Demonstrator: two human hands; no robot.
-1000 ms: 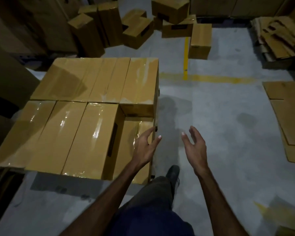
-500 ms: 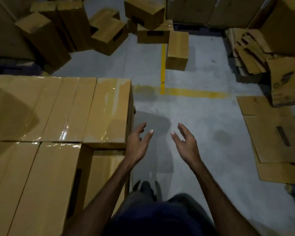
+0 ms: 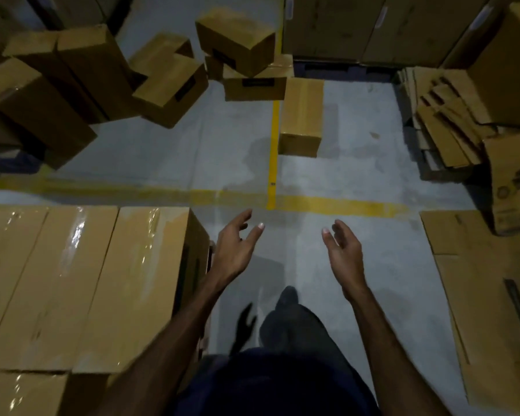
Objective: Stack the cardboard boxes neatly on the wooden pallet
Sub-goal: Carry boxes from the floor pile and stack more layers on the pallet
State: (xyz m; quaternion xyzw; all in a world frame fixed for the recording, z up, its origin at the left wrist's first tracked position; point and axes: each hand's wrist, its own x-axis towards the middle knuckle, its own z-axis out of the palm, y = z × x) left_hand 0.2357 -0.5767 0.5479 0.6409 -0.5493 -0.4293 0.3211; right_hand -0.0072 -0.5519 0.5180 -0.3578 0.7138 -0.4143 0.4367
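The stacked brown cardboard boxes with glossy tape along their tops [image 3: 84,283] fill the lower left, packed side by side in a flat layer, a further row [image 3: 24,391] showing at the bottom left corner; the pallet beneath them cannot be seen. The left hand [image 3: 234,250] hangs in the air just past the right edge of this stack, fingers spread and relaxed, holding nothing. The right hand [image 3: 342,250] is raised well apart from it over the floor, palm turned inward, fingers loosely extended, also empty.

Ahead on the floor, a single long brown cardboard box [image 3: 302,118] lies just right of a yellow painted line [image 3: 273,151]. Behind it a loose heap of similar brown boxes [image 3: 240,52] sits tilted on one another, and to the far left more long boxes [image 3: 57,79] lean at angles. At the right, a pile of flattened cardboard sheets [image 3: 445,124] rests beside a large printed carton [image 3: 514,187], and flat cardboard panels [image 3: 487,298] cover the floor along the right edge. Tall stacked cartons [image 3: 367,28] stand along the far wall.

The floor is pale grey concrete [image 3: 373,181], crossed by a second, worn yellow stripe [image 3: 327,202]. The room is dim. The person's dark trousers and shoe [image 3: 285,298] show at the bottom centre
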